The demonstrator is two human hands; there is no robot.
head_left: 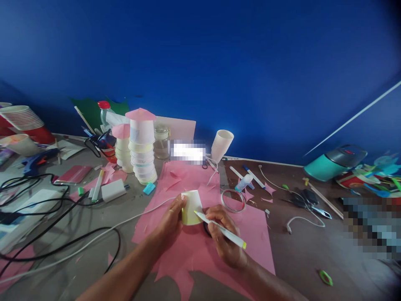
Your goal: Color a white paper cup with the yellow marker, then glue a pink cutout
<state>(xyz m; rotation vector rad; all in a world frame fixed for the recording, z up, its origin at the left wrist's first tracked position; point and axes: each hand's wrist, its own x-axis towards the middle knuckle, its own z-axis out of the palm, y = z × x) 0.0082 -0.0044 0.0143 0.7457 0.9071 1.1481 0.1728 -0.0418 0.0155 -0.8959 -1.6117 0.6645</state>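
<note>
At the marker tip (198,213), partly yellow cup (191,207)

On my feed I count two bare hands: one left hand (173,213) and one right hand (228,251). I see one yellow-shaded white paper cup (191,209) and one slim white marker with yellow ends (230,236). I count two towers of stacked white paper cups (142,146) and two pink paper cone roofs (140,113). I find one clear glass jar (162,144), one teal-and-grey bottle (322,167), one ring-shaped tape roll (233,210) and one white plastic charger (113,191). The pink paper scraps (269,188) I cannot total.
</note>
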